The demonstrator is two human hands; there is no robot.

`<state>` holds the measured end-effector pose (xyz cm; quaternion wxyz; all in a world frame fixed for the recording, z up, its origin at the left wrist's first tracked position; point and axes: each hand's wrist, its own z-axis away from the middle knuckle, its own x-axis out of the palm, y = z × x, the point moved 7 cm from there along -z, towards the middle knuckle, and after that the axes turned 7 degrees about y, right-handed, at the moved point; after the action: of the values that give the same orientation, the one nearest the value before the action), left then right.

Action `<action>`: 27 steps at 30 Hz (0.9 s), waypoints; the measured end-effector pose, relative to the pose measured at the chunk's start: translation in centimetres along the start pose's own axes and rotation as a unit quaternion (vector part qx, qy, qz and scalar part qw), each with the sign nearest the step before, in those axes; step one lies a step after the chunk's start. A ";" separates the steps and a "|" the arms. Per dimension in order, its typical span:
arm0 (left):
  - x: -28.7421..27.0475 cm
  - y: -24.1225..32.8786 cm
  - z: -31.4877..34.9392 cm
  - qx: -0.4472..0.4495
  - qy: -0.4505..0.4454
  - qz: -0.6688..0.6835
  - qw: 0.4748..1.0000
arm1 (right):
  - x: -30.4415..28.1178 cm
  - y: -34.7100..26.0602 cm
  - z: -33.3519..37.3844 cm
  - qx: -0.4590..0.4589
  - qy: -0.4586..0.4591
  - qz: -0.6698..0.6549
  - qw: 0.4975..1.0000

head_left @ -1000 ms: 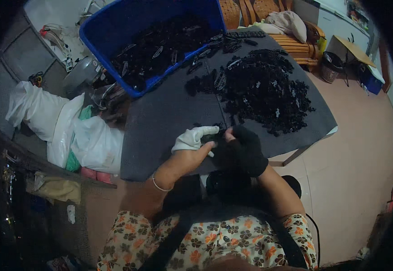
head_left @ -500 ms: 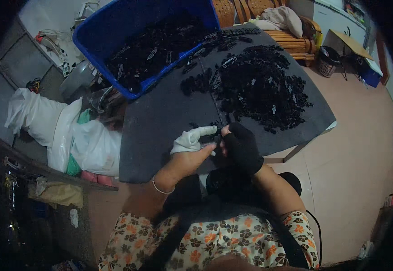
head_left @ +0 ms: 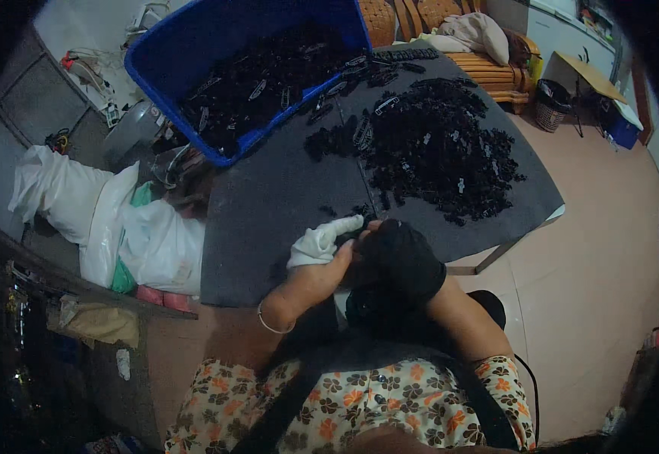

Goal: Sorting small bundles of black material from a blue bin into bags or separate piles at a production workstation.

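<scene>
Over the near edge of the table, my two hands meet at the fingertips. My left hand, in a white glove with a bare thumb, is closed around a small black part. My right hand wears a black glove that leaves the fingertips bare. Those fingertips pinch at the same part from the right, and the glove's back hides most of the grip. What kind of part it is cannot be made out. Just beyond the hands lie a few loose black bits. Farther off spreads a big pile of small black parts.
A blue bin of black parts stands at the table's far left. Dark grey covering spans the table. White sacks lean at the left. A wooden bench and a wastebasket stand beyond.
My right hand has rolled over inward, so its gloved back now faces up and covers more of the fingers. The left thumb has drawn in closer to the part.
</scene>
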<state>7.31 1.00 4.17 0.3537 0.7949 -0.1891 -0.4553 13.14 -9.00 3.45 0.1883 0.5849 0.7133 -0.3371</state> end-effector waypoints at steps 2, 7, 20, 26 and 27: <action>0.5 0.1 0.3 -0.009 -0.001 0.044 0.999 | 0.2 -0.3 0.5 -0.002 0.007 0.019 1.000; 0.3 -0.4 0.4 0.009 -0.011 0.074 0.997 | 0.1 -1.1 0.1 0.000 0.028 0.024 0.999; -0.3 0.0 1.7 -0.065 -0.071 0.068 0.993 | 0.7 2.2 1.1 0.286 0.002 -0.379 0.880; -0.3 -1.1 3.2 -0.051 -0.123 0.147 0.980 | 1.4 0.8 1.7 0.265 -0.140 -0.275 0.914; -0.3 -1.0 2.9 -0.021 -0.159 0.130 0.979 | 1.7 0.5 1.9 0.231 -0.173 -0.211 0.934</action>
<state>4.70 0.69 2.64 0.3917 0.6738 -0.3345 -0.5298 12.94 -9.05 0.85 0.0926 0.3807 0.6795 -0.6202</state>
